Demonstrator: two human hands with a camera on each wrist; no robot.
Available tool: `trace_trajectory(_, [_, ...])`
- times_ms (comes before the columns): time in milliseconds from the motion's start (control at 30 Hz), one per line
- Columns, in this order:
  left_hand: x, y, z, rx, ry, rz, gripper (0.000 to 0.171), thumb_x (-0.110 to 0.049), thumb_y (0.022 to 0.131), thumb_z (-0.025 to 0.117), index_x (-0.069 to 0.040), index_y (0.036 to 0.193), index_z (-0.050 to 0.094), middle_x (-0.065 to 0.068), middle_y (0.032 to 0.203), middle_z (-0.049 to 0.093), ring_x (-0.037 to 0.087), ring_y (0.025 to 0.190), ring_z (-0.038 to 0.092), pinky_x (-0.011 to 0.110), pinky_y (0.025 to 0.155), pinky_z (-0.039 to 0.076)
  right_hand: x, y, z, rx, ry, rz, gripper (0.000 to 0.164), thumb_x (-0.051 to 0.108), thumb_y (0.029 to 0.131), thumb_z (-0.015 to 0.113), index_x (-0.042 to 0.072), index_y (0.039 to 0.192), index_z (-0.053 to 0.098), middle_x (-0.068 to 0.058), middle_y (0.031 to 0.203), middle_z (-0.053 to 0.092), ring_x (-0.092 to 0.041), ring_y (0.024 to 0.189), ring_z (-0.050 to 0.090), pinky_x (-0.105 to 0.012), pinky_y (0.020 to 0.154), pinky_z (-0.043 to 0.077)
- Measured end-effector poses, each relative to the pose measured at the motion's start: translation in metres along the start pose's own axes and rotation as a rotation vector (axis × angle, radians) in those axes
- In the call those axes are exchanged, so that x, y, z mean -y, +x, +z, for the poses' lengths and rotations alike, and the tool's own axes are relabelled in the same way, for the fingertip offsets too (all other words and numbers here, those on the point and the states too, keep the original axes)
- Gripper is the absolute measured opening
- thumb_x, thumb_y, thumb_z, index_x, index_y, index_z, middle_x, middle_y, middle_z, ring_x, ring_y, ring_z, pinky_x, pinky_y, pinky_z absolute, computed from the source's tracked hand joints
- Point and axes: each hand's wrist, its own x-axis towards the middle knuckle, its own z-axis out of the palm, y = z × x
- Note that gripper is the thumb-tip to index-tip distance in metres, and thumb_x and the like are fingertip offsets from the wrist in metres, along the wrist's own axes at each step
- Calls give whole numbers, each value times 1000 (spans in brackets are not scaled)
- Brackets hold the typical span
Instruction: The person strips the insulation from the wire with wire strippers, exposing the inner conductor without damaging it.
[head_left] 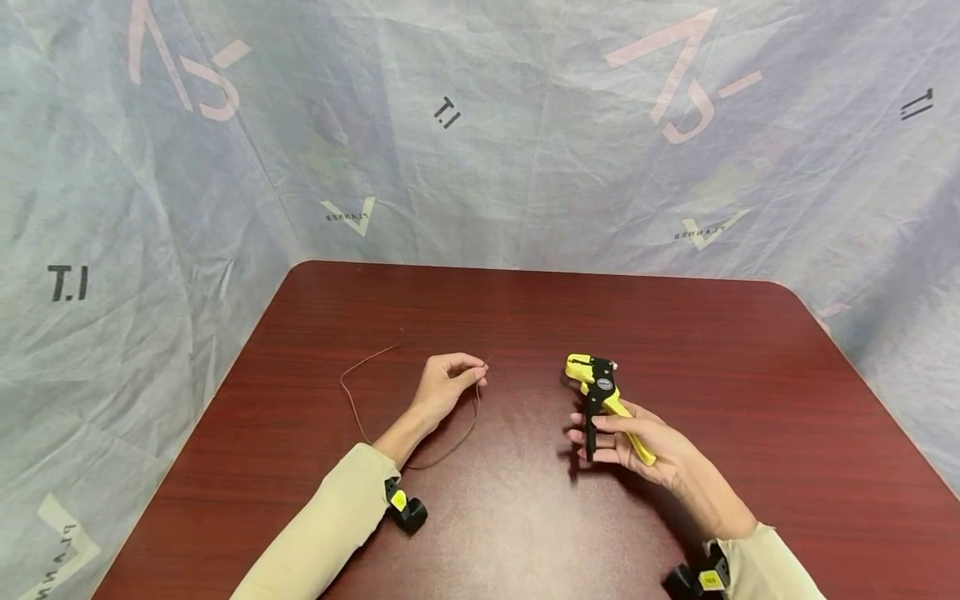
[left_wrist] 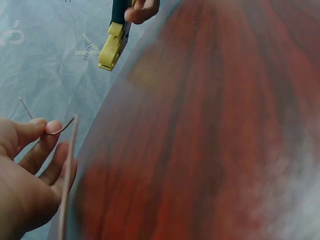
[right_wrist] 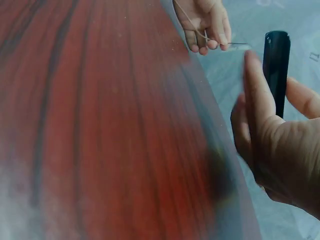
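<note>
Fingers of the left hand (head_left: 442,396) pinch a thin wire (left_wrist: 68,175) near one end, and a short tip pokes out past them. From these fingers the wire loops back, goes under the left wrist and comes out on the other side. Fingers of the right hand (head_left: 651,442) hold a yellow and black tool (head_left: 603,386) by its handles, and its head sticks up past the fingertips. The tool and the wire are well apart.

The wire is so thin that it might slip from the small pinch, or bend if it gets pushed. The right fingers do not look tightly wrapped, so the tool could turn in them. If it were squeezed with the left fingertips too close, they could get nipped.

The wire's loop may get in the way, or catch on the camera (head_left: 407,510) behind the left fingers. Below all the fingers is a shiny red worktop (head_left: 517,525), and far past them hangs a pale sheet (head_left: 480,200) with letters.
</note>
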Motion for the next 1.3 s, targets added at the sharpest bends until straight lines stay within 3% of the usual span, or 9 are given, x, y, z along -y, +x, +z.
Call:
trace_trajectory(167, [-1, -1, 1, 0, -168, 4, 22, 8, 92, 62, 24, 107, 61, 7, 76, 69, 6, 64, 66, 21, 66, 59, -1, 0, 0, -14, -16, -9, 29, -3, 105, 34, 9, 131, 37, -8, 110, 74, -19, 102, 73, -40, 93, 59])
trace_trajectory(300, [-3, -3, 0, -1, -244, 21, 27, 9, 94, 59, 27, 112, 55, 0, 69, 66, 7, 56, 65, 23, 59, 59, -1, 0, -2, 71, -5, -61, 39, -4, 103, 29, 14, 138, 28, -10, 114, 72, -22, 107, 71, -41, 95, 58])
trace_trajectory(467, [-8, -5, 0, -36, -250, 73, 25, 9, 92, 62, 26, 109, 58, 0, 66, 63, 6, 48, 55, 20, 50, 52, -2, 0, -4, 184, 48, -79, 55, -5, 102, 25, 27, 147, 22, -13, 121, 67, -29, 112, 68, -50, 102, 53])
trace_trajectory(567, [-9, -7, 0, -72, -192, 124, 21, 7, 89, 67, 23, 103, 64, -4, 68, 66, 4, 53, 53, 18, 50, 45, -4, -1, -4, 232, 15, -87, 62, -6, 102, 29, 33, 150, 20, -10, 122, 66, -27, 112, 67, -52, 102, 51])
trace_trajectory(767, [-11, -8, -3, -138, -60, 154, 16, 2, 88, 71, 14, 98, 71, -10, 68, 69, 5, 66, 65, 18, 59, 46, -6, -1, 2, 303, -104, -146, 57, -10, 100, 39, 20, 149, 36, -5, 127, 65, -22, 113, 67, -47, 99, 55])
trace_trajectory(933, [-13, -9, -3, -104, -73, 119, 18, 0, 95, 61, 16, 104, 64, -11, 63, 65, 4, 54, 46, 17, 54, 33, -7, 0, 4, 282, -159, -157, 47, -11, 99, 42, 6, 142, 46, -7, 129, 65, -21, 115, 67, -41, 98, 56])
trace_trajectory(1033, [-15, -9, -3, -71, -114, 106, 19, -1, 100, 54, 18, 103, 58, -9, 62, 65, 3, 49, 33, 17, 50, 26, -7, 1, 4, 284, -155, -131, 47, -12, 99, 40, 7, 141, 46, -9, 130, 67, -22, 117, 68, -41, 99, 55])
trace_trajectory(1167, [-17, -10, -2, -34, -202, 100, 15, 2, 101, 47, 15, 99, 52, -7, 62, 65, 4, 49, 31, 17, 50, 23, -6, 5, 6, 295, -154, -94, 45, -9, 101, 37, 12, 141, 42, -8, 122, 69, -24, 114, 69, -46, 100, 54])
trace_trajectory(1300, [-21, -12, -2, -10, -217, 94, 10, 2, 100, 45, 10, 97, 50, -5, 62, 65, 5, 52, 34, 17, 51, 24, -7, 10, 11, 269, -163, -82, 36, -1, 104, 39, 15, 137, 42, -5, 112, 70, -21, 104, 69, -50, 98, 54])
